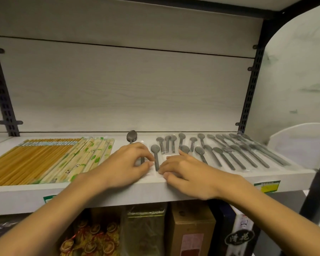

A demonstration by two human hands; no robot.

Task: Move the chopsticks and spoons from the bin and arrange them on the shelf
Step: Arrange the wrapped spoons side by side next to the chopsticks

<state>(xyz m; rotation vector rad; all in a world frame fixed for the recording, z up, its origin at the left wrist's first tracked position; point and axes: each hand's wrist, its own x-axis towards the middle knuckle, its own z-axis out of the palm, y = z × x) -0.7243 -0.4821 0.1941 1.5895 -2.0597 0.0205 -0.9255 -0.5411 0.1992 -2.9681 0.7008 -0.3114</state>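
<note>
A white shelf (118,194) holds everything. On its left lie rows of yellow chopsticks (24,161) and paper-wrapped chopsticks (85,159). Several grey spoons in clear wrappers (235,154) spread across the right half. One wrapped grey spoon (155,154) lies between my hands, bowl away from me. My left hand (126,165) and my right hand (185,174) both pinch the wrapper at its handle end, pressing it onto the shelf. A darker spoon (131,136) lies behind my left hand, its handle hidden. The bin is out of view.
A white back panel and black slotted uprights (251,89) frame the shelf. A white curved divider (301,143) stands at the right end. Below the shelf are boxes (192,230) and bagged goods (92,239). Green price tags (267,186) sit on the shelf's front edge.
</note>
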